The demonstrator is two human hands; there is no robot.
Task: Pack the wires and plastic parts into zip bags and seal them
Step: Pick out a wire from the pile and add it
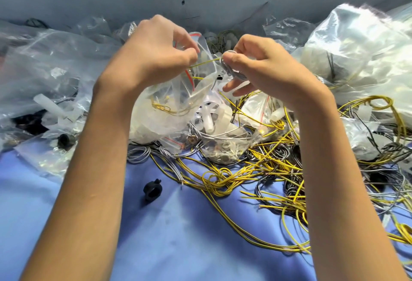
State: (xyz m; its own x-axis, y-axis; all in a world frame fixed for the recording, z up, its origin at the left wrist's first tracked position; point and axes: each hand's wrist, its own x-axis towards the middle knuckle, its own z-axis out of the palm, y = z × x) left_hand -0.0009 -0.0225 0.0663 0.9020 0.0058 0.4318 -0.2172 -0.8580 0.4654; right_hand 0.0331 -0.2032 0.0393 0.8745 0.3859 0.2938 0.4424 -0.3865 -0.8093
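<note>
The grip of the left hand (156,53) is closed in a pinch on the red-striped mouth of a zip bag (165,111). The bag is held up above the table (178,236) and hangs below the fingers, with yellow wire and pale plastic parts seen inside. The grip of the right hand (260,66) is pinched, thumb against forefinger, on a small grey wire coil (231,72) right at the bag's mouth, with the lower fingers spread loosely. A yellow strand (205,63) is stretched between the two hands. Trouble is most likely to be caused by that strand: if it is left across the opening, the zip could be blocked and the seal left incomplete. The coil could also be sprung open on release and snagged on the rim, or dropped into the loose wire tangle (267,169) below.
</note>
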